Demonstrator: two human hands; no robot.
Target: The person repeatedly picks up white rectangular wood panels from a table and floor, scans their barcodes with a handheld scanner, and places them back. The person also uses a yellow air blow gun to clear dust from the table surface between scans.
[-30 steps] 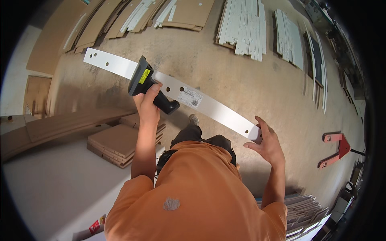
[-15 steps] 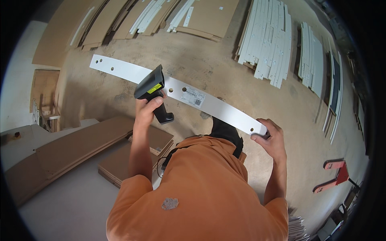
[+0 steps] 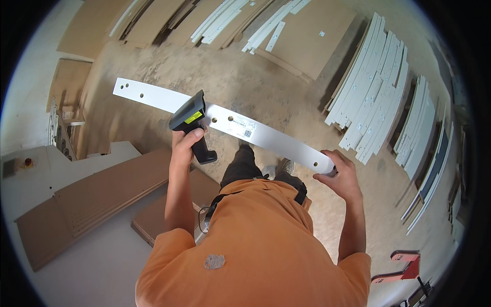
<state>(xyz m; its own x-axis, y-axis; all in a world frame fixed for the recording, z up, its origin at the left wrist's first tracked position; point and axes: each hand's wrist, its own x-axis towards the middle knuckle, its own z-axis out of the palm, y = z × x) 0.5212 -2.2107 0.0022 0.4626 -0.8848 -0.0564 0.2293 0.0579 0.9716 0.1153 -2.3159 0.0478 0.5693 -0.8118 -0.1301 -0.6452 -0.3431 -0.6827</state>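
Observation:
A long white panel strip [image 3: 276, 138] with several round holes slants across in front of me, its right end lower in the picture. My right hand [image 3: 339, 175] is closed round that right end. In my left hand [image 3: 184, 145] is a black barcode scanner [image 3: 190, 115] with a yellow-green sticker, gripped by its handle. The scanner lies across the strip in the picture; whether the left hand also supports the strip behind it is hidden. A white label [image 3: 242, 126] with a square code is stuck on the strip, right of the scanner.
Stacks of white strips [image 3: 369, 87] lie on the floor at the right, with brown boards [image 3: 307, 38] further back. Brown panels [image 3: 110, 194] rest on a white surface at the left. A red pallet jack [image 3: 409, 268] stands at lower right.
The floor stacks have shifted rightward in view, and the pallet jack has moved down. My legs and a shoe now show beneath the strip. Both hands keep their holds.

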